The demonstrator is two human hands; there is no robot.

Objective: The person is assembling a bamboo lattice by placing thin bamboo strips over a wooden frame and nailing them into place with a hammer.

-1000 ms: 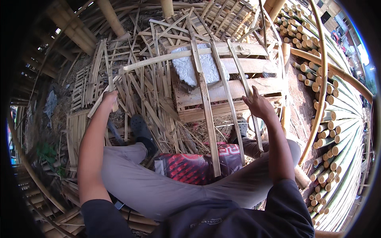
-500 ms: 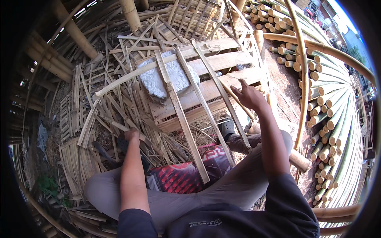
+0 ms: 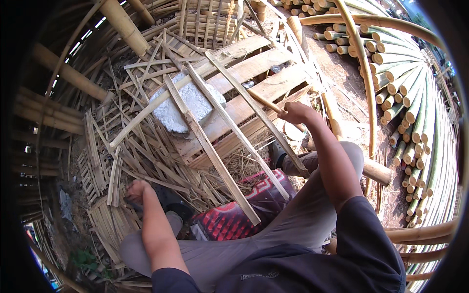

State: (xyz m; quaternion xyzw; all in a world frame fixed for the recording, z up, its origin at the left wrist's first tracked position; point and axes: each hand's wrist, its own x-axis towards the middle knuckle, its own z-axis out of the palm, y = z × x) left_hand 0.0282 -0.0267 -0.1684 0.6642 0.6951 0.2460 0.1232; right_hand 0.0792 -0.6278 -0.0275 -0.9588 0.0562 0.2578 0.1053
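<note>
My right hand [image 3: 297, 113] is closed around a thin wooden stick [image 3: 265, 101], like a tool handle, above the pallet's right edge. A round pale wooden piece [image 3: 294, 133] lies just below that hand; whether it joins the stick is unclear. At the left, my left hand [image 3: 137, 190] is closed low beside my shoe, at a dark flat thing [image 3: 135, 204] mostly hidden by it. Between my hands, three bamboo slats [image 3: 215, 154] lie side by side across a long crosswise slat [image 3: 141, 121], their near ends over my lap.
A rough whitish block [image 3: 171, 115] sits on a wooden pallet [image 3: 254, 110] under the slats. Loose bamboo strips [image 3: 156, 161] pile up at left. A red and black printed sack [image 3: 220, 219] lies before my legs. Stacked bamboo poles [image 3: 410, 107] fill the right side.
My left hand has let go of a bamboo strip and moved down and left to the dark thing. My right hand, open before, has closed on the stick. The view has shifted.
</note>
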